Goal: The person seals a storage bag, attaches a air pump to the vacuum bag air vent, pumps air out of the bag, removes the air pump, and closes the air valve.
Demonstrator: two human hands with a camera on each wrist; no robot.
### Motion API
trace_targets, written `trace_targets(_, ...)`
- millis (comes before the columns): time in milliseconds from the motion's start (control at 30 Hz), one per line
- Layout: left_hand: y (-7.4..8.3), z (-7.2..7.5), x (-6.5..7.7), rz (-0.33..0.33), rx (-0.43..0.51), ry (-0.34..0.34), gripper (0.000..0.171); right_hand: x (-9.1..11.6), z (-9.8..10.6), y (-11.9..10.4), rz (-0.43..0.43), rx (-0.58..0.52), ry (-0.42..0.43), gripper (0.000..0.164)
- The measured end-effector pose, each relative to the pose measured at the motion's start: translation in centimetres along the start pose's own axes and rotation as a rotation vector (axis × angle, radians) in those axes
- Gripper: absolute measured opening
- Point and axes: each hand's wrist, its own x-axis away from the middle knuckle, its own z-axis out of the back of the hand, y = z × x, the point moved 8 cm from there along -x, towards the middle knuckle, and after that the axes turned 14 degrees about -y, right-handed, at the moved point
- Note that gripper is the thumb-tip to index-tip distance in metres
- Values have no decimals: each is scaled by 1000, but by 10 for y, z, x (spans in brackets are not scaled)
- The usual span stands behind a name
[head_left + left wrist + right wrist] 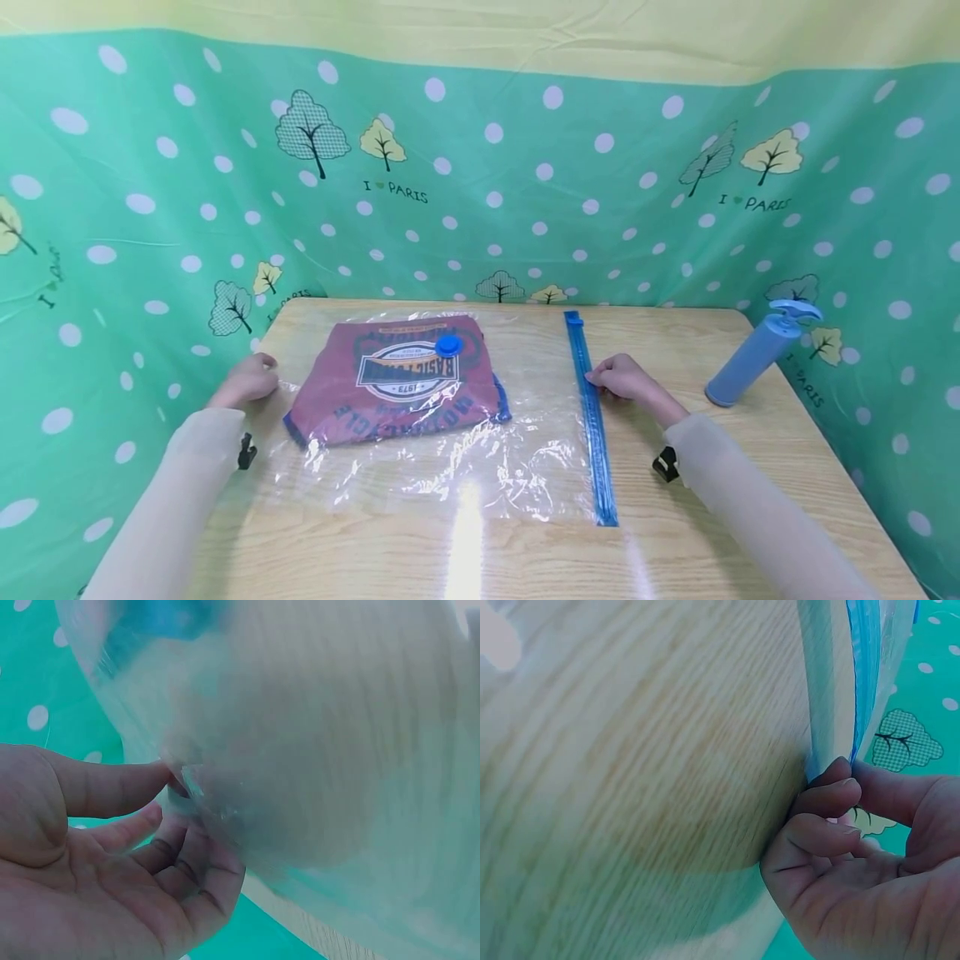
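A clear plastic vacuum storage bag (536, 442) lies flat on the table with a folded maroon printed garment (408, 412) inside its left part. Over the garment sits the bag's round blue valve (448, 346). Along the right edge runs a blue zip strip (596, 442), its slider (573, 320) at the far end. My left hand (250, 382) is at the bag's left edge; the left wrist view shows thumb and fingers pinching the film (300, 750). With thumb and fingertips, my right hand (624, 377) pinches the strip's outer edge near its middle, also seen in the right wrist view.
A blue hand pump (757, 354) stands tilted in view at the right of the wooden table (337, 558). Green dotted cloth (487, 167) with printed trees hangs behind and on both sides of the table.
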Motion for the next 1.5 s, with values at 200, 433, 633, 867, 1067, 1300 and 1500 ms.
trace_targets(200,3,-2,-1,-27,12,4,59,1,4,5,-25,-18,17,24)
trace_targets(433,6,-3,-1,-70,62,-2,62,7,2,8,-26,15,-1,30)
trace_targets(633,5,-5,0,-80,61,7,61,10,-4,7,-4,11,-30,29)
trace_targets(867,9,-7,-1,-101,84,17,62,14,0,11,-14,-11,7,29)
trace_targets(1067,13,-6,-1,-81,137,16,63,20,0,11,-17,8,4,33)
trace_targets(1300,15,-11,-2,-74,128,16,62,21,-1,12,-18,-13,2,32)
trace_targets(1500,22,-11,1,-77,123,31,62,24,4,17,-21,-13,34,28)
